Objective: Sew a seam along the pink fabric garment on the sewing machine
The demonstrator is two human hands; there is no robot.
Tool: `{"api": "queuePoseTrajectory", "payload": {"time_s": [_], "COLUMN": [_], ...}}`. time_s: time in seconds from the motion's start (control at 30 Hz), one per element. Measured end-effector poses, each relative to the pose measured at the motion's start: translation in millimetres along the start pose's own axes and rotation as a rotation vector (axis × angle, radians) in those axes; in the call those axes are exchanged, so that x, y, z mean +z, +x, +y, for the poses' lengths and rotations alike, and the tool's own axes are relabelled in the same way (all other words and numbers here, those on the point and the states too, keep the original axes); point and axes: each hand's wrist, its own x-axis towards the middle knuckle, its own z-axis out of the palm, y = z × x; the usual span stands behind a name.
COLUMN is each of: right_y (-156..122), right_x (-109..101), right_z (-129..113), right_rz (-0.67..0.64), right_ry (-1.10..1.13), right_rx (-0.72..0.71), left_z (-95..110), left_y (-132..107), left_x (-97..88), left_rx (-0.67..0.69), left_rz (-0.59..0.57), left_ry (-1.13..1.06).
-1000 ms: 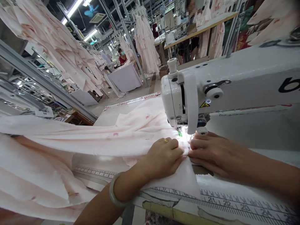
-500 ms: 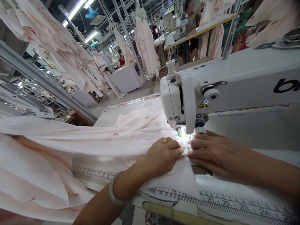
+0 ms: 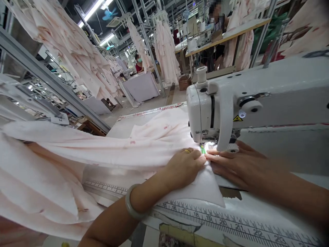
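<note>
Pale pink cloth with small reddish marks point(image 3: 154, 145) lies across the sewing table and under the needle area of a white sewing machine point(image 3: 205, 113). My left hand point(image 3: 186, 168), wearing a ring and a bangle, is closed on the cloth just in front of the presser foot. From the right, my right hand point(image 3: 239, 164) reaches under the machine head with fingers stretched out. Its fingertips touch the cloth edge beside the left fingertips. A small green part point(image 3: 203, 149) shows at the lit needle area. The thumb of the right hand is hidden.
A printed ruler strip point(image 3: 221, 219) runs along the table's front edge. More cloth point(image 3: 38, 185) hangs in folds at the left. Racks of hanging pale garments point(image 3: 69, 44) and a metal rail point(image 3: 51, 75) stand beyond. A person point(image 3: 217, 20) sits at another table.
The view has shifted, so the machine appears further right. My right fingers have stretched toward the needle area, and my left hand has come closer to it with the cloth.
</note>
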Motion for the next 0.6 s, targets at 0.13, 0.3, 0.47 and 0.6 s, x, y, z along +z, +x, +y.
{"api": "queuePoseTrajectory", "payload": {"time_s": [0.13,0.3,0.47,0.6], "right_y": [1.7,6.6,8.8,8.9], "right_x": [-5.4,-9.0,-10.2,-12.9], "right_z": [1.5,-0.2,-1.2,-3.5], "right_rz": [-0.004,-0.004,0.036,0.093], "right_ry": [-0.048,-0.024,-0.042,-0.057], "right_rx": [-0.012,-0.028,-0.044,-0.074], "left_z": [-3.9,-3.6,-3.4,-3.9], "left_y": [2.1,-3.6,-8.7,-16.5], "left_x": [0.7,2.0,4.1,-6.7], "left_rx": [-0.025,-0.018,-0.105,-0.117], "left_rz": [0.027,0.073,0.165,0.358], "left_ry": [-0.034,-0.066,-0.11,-0.072]}}
